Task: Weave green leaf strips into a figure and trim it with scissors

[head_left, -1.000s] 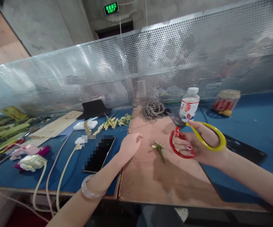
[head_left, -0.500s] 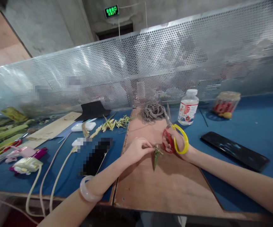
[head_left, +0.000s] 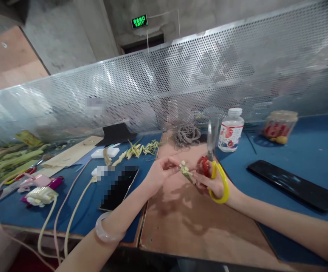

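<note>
Between my hands is a small green plant piece [head_left: 185, 170] with pale tips facing up. My left hand [head_left: 161, 174], a pale bangle on its wrist, pinches it from the left with thumb and fingers. My right hand [head_left: 212, 182] holds the red-and-yellow scissors [head_left: 221, 185] by the handles, blades pointing up and away, and its fingertips touch the lower end of the plant piece. Behind them a tangle of grey cord [head_left: 187, 135] lies on the wooden board [head_left: 181, 234].
A white bottle [head_left: 231, 130], a jar [head_left: 280, 126] and a black phone [head_left: 293, 185] stand or lie at the right. Leftward are plant pieces [head_left: 135, 150], another phone [head_left: 120, 189], cables and green leaves [head_left: 13, 160]. A perforated metal screen [head_left: 124, 87] runs behind.
The plant piece has turned from hanging down to pale tips up. My right hand has come in to touch it, and the scissors have swung more upright. The camera view has shifted slightly.
</note>
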Demonstrator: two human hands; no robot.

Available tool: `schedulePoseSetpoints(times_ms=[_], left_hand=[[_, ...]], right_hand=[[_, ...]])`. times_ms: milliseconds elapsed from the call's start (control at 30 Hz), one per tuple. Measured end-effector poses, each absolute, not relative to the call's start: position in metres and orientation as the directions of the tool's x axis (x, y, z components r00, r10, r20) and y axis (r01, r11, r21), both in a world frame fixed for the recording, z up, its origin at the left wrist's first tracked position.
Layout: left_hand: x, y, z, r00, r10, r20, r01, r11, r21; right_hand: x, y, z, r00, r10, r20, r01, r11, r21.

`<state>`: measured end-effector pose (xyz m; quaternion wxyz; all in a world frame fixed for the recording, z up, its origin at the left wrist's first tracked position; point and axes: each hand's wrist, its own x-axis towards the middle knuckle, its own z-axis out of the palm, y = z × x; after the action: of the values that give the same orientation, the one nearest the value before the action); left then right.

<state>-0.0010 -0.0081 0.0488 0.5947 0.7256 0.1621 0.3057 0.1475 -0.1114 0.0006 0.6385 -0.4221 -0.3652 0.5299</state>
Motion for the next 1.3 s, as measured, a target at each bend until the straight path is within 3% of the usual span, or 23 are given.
schedulePoseSetpoints(times_ms=[100, 267, 367, 500, 767, 1133, 1300], left_hand=[[-0.003, -0.008, 0.051, 0.779, 0.564, 0.275, -0.144, -0.266, 0.953], [-0.003, -0.006, 0.051, 0.816, 0.487, 0.31, -0.175, -0.302, 0.937], [-0.003, -0.003, 0.051, 0.777, 0.541, 0.321, -0.13, -0.361, 0.924], [-0.004, -0.001, 0.051, 0.728, 0.625, 0.282, 0.033, -0.443, 0.896], [-0.004, -0.006, 0.052, 0.827, 0.533, 0.177, 0.102, -0.452, 0.886], [-0.008, -0.002, 0.05, 0.885, 0.463, 0.044, 0.085, -0.254, 0.964], [-0.008, -0.002, 0.05, 0.883, 0.463, 0.079, 0.07, -0.296, 0.952]], right_hand=[[0.138, -0.114, 0.002, 0.255, 0.95, 0.179, -0.19, 0.231, -0.954], [0.138, -0.115, 0.004, 0.288, 0.927, 0.241, -0.089, 0.276, -0.957], [0.144, -0.116, 0.007, 0.416, 0.863, 0.288, -0.002, 0.317, -0.948], [0.154, -0.12, 0.01, 0.54, 0.751, 0.38, 0.206, 0.319, -0.925], [0.155, -0.127, 0.004, 0.525, 0.709, 0.471, 0.458, 0.231, -0.858], [0.151, -0.131, 0.009, 0.526, 0.699, 0.485, 0.541, 0.165, -0.825], [0.151, -0.13, 0.008, 0.518, 0.686, 0.511, 0.55, 0.19, -0.813]])
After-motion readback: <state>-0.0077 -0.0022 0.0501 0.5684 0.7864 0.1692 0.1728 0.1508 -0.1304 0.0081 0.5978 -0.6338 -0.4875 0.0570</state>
